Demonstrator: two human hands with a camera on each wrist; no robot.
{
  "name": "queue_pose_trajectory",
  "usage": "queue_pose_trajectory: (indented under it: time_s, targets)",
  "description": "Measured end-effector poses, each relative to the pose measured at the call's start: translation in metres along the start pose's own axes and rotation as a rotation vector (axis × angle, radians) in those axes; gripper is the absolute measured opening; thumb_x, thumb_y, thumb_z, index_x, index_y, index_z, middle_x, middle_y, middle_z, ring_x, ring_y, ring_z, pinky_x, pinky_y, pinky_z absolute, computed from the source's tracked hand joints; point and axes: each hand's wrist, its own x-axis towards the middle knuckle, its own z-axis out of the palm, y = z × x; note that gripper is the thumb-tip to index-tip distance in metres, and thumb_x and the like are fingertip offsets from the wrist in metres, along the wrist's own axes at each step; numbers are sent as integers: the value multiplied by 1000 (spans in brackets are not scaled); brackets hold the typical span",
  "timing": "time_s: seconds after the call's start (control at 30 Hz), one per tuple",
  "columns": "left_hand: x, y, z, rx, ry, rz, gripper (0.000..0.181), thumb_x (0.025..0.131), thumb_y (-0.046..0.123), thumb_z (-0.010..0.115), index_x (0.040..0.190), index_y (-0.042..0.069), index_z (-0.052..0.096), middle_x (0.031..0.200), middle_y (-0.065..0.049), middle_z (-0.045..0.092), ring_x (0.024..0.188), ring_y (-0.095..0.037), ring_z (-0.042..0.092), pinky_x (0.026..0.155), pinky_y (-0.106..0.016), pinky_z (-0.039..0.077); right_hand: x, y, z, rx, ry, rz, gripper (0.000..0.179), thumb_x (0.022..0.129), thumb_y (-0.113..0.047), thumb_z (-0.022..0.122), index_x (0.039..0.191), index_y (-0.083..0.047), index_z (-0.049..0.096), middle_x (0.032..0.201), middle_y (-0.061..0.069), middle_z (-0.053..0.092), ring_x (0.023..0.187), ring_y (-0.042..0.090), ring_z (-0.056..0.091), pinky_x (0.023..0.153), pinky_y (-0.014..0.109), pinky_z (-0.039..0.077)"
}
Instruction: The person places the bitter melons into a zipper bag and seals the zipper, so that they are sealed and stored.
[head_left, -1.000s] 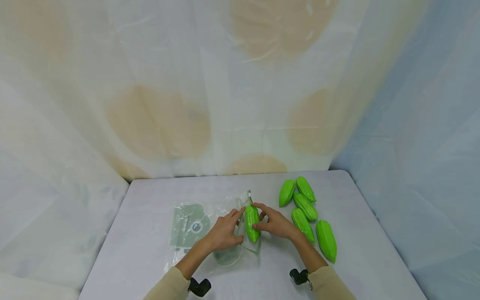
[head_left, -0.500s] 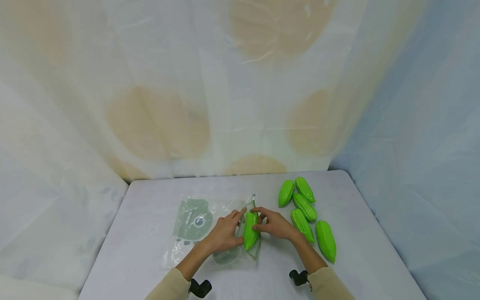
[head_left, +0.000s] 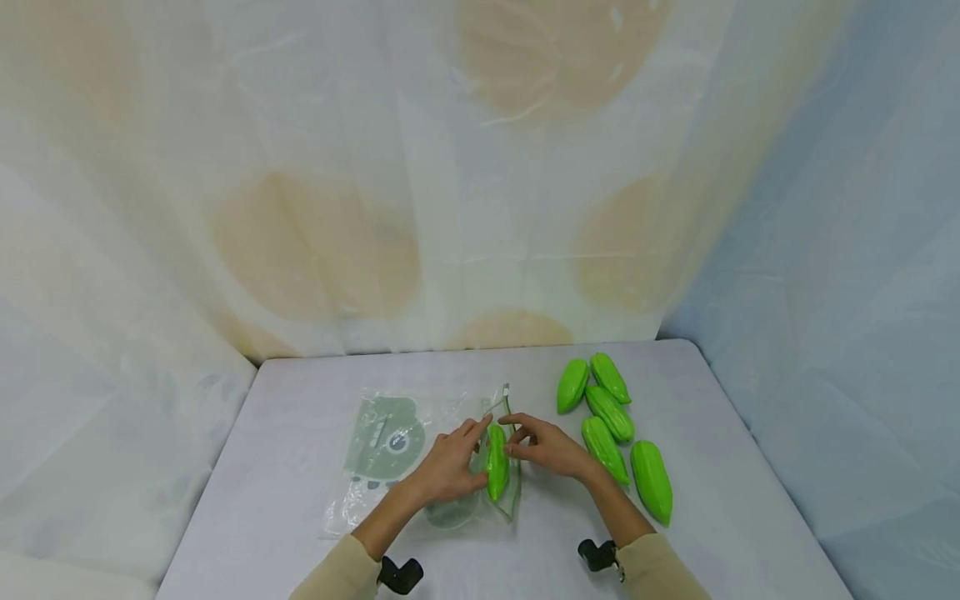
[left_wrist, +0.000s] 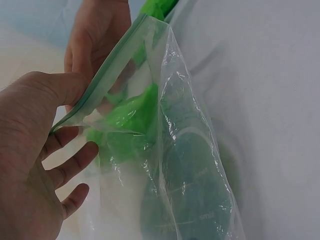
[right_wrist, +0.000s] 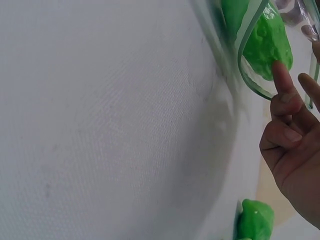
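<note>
A clear zip bag with grey-green prints (head_left: 386, 437) lies on the table, its mouth spread toward the right. With thumb and fingers, my left hand (head_left: 450, 467) holds one lip of the mouth; the left wrist view shows the green zip edge (left_wrist: 117, 55) running under the thumb. A bright green, bumpy bitter gourd (head_left: 497, 471) sits in the opening, one end seen through the plastic. My right hand (head_left: 553, 446) is at the other side of the mouth, one fingertip (right_wrist: 281, 72) touching the gourd in the right wrist view, other fingers partly bent.
Several more green bitter gourds (head_left: 609, 412) lie in a loose group to the right, the nearest gourd (head_left: 652, 483) beside the right forearm. The white table (head_left: 738, 500) is enclosed by patterned sheeting (head_left: 360, 250) at the back and sides.
The bitter gourd has shifted slightly left and toward me, deeper into the bag's mouth, and shows narrower now. The right fingers have loosened from around it. The left hand has barely moved.
</note>
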Motion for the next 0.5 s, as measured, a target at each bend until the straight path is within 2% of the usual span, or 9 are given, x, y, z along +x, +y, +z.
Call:
queue_pose_trajectory:
  time_s: [0.1,0.27,0.37,0.5]
  targets:
    - [1,-1,0,-16,-2,-9,86,83,28,73,157,7,33,124,2,54,102,-8,57,88,-45,44,0,-3,0,51,-23,5,53,99,-30,63,148,-16,47,109,6,70,93,25,65,71,38,51]
    - [1,-1,0,-27,-6,-14,86,84,28,73,156,6,33,123,2,53,100,-10,57,88,-45,43,0,-5,1,146,-59,16,56,101,-25,61,151,-15,38,114,11,72,99,37,65,73,48,52]
    - [0,-1,0,-29,-7,-15,86,84,29,74,156,6,33,123,1,53,100,-10,57,87,-45,43,0,-4,0,167,-72,13,55,101,-24,61,150,-17,38,114,11,73,102,40,64,74,48,52]
    - [0,-1,0,-36,-9,-23,87,84,30,74,157,9,32,125,1,52,101,-10,56,87,-45,43,0,-4,0,159,-87,6,54,102,-20,58,151,-11,38,108,11,74,101,41,64,70,40,51]
